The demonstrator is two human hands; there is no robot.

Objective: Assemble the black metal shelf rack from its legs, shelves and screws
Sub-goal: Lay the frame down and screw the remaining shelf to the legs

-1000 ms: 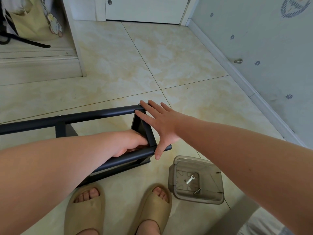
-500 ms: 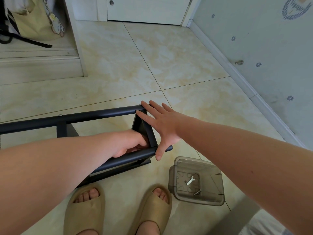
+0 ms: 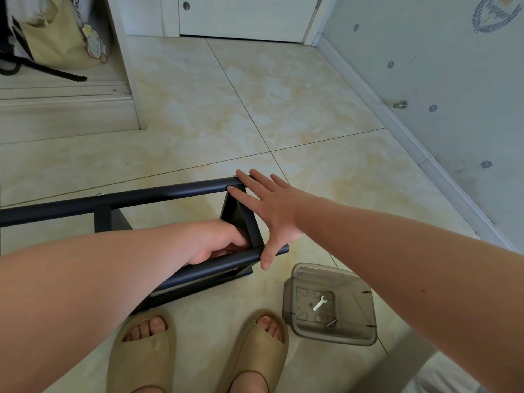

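rack (image 3: 170, 191) under right grip (image 3: 272, 211), left grip (image 3: 218, 242) inside

**Both hands meet at centre frame**

The left forearm crosses in from the lower left. The left hand (image 3: 218, 242) has curled fingers, their tips hidden. The right forearm enters from the right edge. The right hand (image 3: 272, 211) lies flat on the black rack (image 3: 170, 191), fingers straight and spread, thumb pointing down.
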